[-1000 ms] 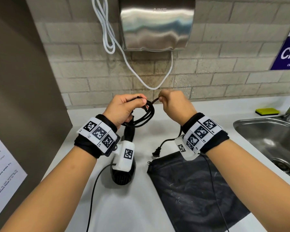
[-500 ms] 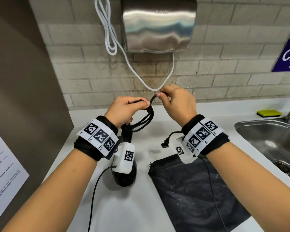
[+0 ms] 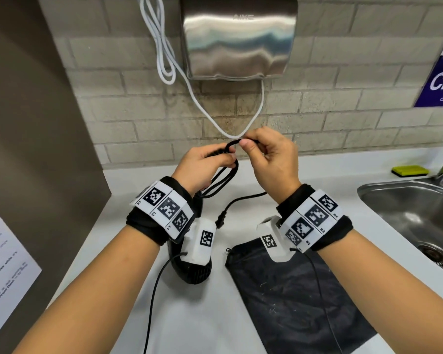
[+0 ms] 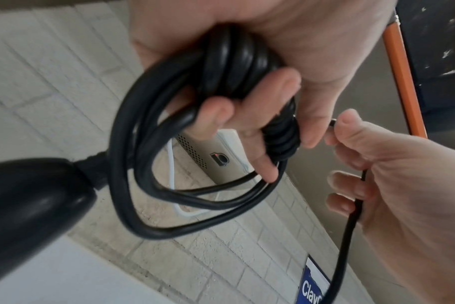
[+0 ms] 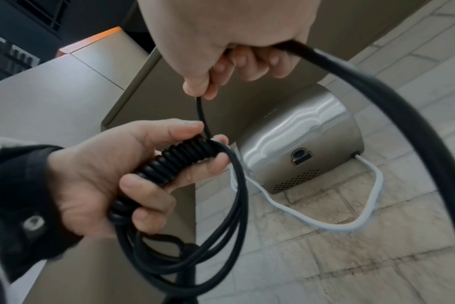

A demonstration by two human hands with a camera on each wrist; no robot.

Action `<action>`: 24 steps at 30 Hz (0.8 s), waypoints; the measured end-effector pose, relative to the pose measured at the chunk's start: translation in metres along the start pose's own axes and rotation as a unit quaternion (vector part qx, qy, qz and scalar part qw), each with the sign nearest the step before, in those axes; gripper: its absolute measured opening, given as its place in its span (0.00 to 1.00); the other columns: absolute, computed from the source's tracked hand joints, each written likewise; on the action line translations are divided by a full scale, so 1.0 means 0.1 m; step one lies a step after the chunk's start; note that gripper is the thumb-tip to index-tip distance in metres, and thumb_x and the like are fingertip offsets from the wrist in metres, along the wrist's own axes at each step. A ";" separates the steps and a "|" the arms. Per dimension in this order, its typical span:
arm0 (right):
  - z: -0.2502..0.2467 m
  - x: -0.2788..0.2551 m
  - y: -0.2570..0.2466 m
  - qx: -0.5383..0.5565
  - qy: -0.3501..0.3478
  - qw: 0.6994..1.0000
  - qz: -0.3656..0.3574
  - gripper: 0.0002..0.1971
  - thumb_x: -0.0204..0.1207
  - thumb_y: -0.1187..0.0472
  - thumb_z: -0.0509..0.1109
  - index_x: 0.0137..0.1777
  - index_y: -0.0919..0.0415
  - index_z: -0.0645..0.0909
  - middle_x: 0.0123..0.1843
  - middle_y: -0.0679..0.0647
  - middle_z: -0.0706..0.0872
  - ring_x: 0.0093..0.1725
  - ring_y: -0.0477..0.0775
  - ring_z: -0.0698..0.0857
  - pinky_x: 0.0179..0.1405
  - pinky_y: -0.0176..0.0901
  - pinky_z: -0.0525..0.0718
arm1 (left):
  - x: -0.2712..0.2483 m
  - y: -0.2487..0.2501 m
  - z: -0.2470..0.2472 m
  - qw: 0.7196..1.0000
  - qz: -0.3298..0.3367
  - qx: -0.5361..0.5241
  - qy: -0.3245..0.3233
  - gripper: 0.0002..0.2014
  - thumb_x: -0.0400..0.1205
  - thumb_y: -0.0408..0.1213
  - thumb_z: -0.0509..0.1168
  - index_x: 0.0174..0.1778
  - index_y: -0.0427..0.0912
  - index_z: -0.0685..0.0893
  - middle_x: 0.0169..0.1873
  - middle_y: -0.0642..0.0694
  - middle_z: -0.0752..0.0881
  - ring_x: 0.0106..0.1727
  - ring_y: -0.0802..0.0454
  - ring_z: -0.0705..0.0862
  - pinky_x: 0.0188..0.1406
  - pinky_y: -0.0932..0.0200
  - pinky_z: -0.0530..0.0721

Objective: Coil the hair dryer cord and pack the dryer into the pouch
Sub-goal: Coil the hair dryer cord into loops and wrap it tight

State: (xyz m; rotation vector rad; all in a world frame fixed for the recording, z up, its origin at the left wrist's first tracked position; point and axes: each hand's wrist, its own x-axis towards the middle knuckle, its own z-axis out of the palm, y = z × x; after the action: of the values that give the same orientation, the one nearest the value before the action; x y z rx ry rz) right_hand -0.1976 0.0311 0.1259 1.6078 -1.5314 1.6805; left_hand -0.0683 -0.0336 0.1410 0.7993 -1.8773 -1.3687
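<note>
My left hand (image 3: 224, 160) grips the black cord (image 3: 221, 178), folded into loops and wound tightly where my fist holds it (image 5: 182, 158). The loops (image 4: 174, 197) hang below my fingers. My right hand (image 3: 244, 144) pinches the free run of cord just above the bundle, touching my left fingertips. That run drops behind my right wrist to the plug (image 3: 220, 222), which hangs above the counter. The black hair dryer (image 3: 192, 273) hangs down beneath my left wrist, mostly hidden. A black pouch (image 3: 292, 297) lies flat on the white counter (image 3: 210, 323), under my right forearm.
A steel hand dryer (image 3: 238, 39) with a white cable (image 3: 164, 47) hangs on the brick wall right behind my hands. A steel sink (image 3: 420, 215) and a yellow sponge (image 3: 409, 171) are at the right. A brown partition (image 3: 23, 123) closes off the left.
My right hand has risen and carried the cord up over the top of the bundle toward my left fingers. The free end is shorter and the plug has swung left toward the dryer.
</note>
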 end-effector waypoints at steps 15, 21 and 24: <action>0.16 -0.99 0.84 -0.046 -0.384 0.890 0.240 0.09 0.69 0.56 0.77 0.48 0.51 0.85 0.53 0.50 0.72 0.50 0.45 0.77 0.53 0.33 0.73 | 0.01 -0.06 -0.10 0.998 0.015 -0.044 0.049 0.05 0.78 0.33 0.67 0.45 0.47 0.86 0.35 0.44 0.86 0.29 0.60 0.80 0.13 0.71 0.61; 0.36 -1.20 0.99 -0.121 -0.434 0.847 0.284 0.07 0.75 0.62 0.69 0.51 0.59 0.85 0.60 0.59 0.75 0.49 0.53 0.78 0.57 0.37 0.74 | -0.01 -0.06 -0.08 0.998 0.019 -0.058 0.032 0.07 0.79 0.29 0.66 0.51 0.40 0.85 0.36 0.41 0.85 0.21 0.68 0.80 0.14 0.75 0.64; 0.41 -1.22 1.04 -0.127 -0.411 0.844 0.320 0.07 0.77 0.69 0.64 0.46 0.64 0.85 0.52 0.62 0.84 0.42 0.51 0.77 0.44 0.30 0.72 | 0.01 -0.08 -0.15 0.997 0.010 -0.062 0.039 0.07 0.77 0.33 0.67 0.44 0.50 0.87 0.36 0.44 0.88 0.33 0.62 0.84 0.14 0.70 0.60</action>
State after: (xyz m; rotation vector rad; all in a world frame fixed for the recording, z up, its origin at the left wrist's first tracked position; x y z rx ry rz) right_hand -0.2283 0.0093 -0.0348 1.8963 -2.8265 0.9170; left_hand -0.0567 -0.0449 0.1365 0.7591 -1.7195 -1.4067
